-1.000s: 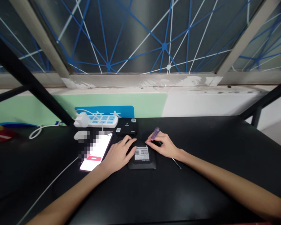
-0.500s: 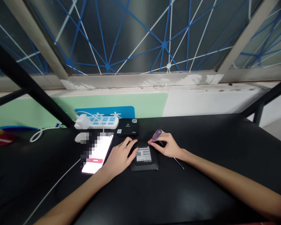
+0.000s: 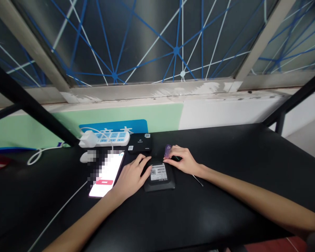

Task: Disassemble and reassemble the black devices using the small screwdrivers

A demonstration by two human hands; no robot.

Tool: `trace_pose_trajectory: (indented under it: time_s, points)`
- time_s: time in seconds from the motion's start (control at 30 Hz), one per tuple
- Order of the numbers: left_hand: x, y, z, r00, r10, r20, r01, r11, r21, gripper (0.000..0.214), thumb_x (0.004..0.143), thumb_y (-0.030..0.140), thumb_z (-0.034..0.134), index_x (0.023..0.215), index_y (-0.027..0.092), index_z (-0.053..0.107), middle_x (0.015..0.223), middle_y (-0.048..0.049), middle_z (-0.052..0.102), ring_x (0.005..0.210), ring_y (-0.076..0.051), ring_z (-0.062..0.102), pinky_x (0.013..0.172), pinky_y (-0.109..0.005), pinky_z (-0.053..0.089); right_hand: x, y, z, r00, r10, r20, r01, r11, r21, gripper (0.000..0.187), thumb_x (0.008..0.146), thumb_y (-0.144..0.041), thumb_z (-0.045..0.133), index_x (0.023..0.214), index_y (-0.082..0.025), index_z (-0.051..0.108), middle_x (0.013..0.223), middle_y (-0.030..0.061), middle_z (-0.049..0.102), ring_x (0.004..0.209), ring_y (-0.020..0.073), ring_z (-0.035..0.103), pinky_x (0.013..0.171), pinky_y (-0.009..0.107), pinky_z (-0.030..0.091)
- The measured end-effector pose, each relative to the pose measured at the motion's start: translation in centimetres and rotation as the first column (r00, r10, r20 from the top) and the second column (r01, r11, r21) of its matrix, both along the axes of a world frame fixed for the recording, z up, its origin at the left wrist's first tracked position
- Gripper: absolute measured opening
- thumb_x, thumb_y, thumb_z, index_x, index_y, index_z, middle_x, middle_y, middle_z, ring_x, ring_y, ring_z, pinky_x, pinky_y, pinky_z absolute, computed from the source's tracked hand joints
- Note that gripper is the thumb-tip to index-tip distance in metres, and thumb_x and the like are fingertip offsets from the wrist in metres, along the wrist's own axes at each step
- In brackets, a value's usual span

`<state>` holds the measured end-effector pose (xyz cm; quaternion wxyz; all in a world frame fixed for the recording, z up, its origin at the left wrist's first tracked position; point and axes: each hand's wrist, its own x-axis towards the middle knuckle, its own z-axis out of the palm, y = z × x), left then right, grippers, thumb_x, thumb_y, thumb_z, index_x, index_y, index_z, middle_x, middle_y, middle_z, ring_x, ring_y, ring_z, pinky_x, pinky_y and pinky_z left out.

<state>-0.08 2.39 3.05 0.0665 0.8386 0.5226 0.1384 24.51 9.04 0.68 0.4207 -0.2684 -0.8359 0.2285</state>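
A black device (image 3: 160, 186) with a white printed label lies flat on the black table. My left hand (image 3: 132, 174) rests at its left side, fingers spread, the thumb touching the edge by the label. My right hand (image 3: 184, 159) is closed in a pinch on a screwdriver (image 3: 167, 151) with a clear purple handle. It stands nearly upright over the device's upper right corner; its tip is too small to make out. A thin metal rod (image 3: 198, 180) pokes out from under my right wrist, its other end hidden.
Left of my left hand lies a lit phone (image 3: 109, 175), partly pixelated. Behind are a black box (image 3: 140, 142), a white power strip (image 3: 112, 138) with a plugged-in adapter (image 3: 88, 139), and a white mouse (image 3: 84, 157). A white cable (image 3: 60, 211) crosses the table's left side.
The purple screwdriver handle has swung from leaning right to nearly upright in my right hand. My left hand stays at the device, while the whole view has shifted slightly.
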Motion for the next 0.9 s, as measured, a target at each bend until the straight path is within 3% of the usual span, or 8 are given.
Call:
trace_pose_trajectory:
  time_s: [0.13,0.33,0.5,0.7,0.9]
  points:
    - [0.0,0.01,-0.04,1.0,-0.002,-0.005,0.002,1.0,0.004,0.038,0.104,0.037,0.033,0.136,0.025,0.048,0.12,-0.006,0.055,0.093,-0.022,0.067,0.076,-0.035,0.055,0.04,-0.13,-0.01,1.0,-0.026,-0.007,0.026,1.0,-0.001,0.012,0.087,-0.03,0.07,0.081,-0.02,0.069,0.081,0.005,0.074,0.077,0.0201,0.066,0.076,0.037,0.051]
    - [-0.06,-0.01,-0.18,1.0,-0.002,0.0,0.002,1.0,0.01,0.037,0.104,0.037,0.034,0.136,0.025,0.047,0.12,-0.006,0.055,0.091,-0.022,0.067,0.076,-0.034,0.055,0.02,-0.54,0.39,0.999,0.025,0.022,-0.026,0.999,0.031,0.009,0.09,-0.022,0.065,0.096,-0.021,0.072,0.088,0.0064,0.075,0.081,0.0207,0.065,0.079,0.038,0.051]
    - [-0.05,-0.09,-0.04,1.0,-0.006,0.022,0.005,1.0,0.012,0.037,0.103,0.036,0.034,0.136,0.025,0.049,0.12,-0.006,0.055,0.095,-0.023,0.067,0.081,-0.036,0.054,-0.06,-0.43,0.17,1.0,0.027,0.011,-0.027,1.0,0.014,0.008,0.091,-0.025,0.065,0.09,-0.022,0.072,0.086,0.0058,0.075,0.077,0.0199,0.064,0.076,0.037,0.052]
    - [-0.06,-0.1,-0.03,1.0,-0.005,0.017,0.005,1.0,0.025,0.038,0.103,0.038,0.033,0.135,0.025,0.05,0.119,-0.0067,0.056,0.088,-0.022,0.068,0.073,-0.033,0.055,0.03,-0.29,-0.12,1.0,-0.022,0.001,0.022,1.0,-0.012,0.014,0.089,-0.032,0.068,0.082,-0.02,0.069,0.081,0.0059,0.072,0.077,0.0192,0.065,0.074,0.035,0.053]
    - [-0.1,-0.11,-0.11,1.0,-0.007,0.014,0.007,0.999,0.036,0.038,0.103,0.038,0.033,0.135,0.025,0.049,0.118,-0.0064,0.056,0.088,-0.021,0.068,0.074,-0.033,0.054,0.04,-0.48,0.09,0.999,-0.042,-0.002,0.042,0.999,-0.016,0.013,0.086,-0.032,0.07,0.086,-0.019,0.07,0.083,0.007,0.072,0.078,0.0201,0.065,0.076,0.036,0.054]
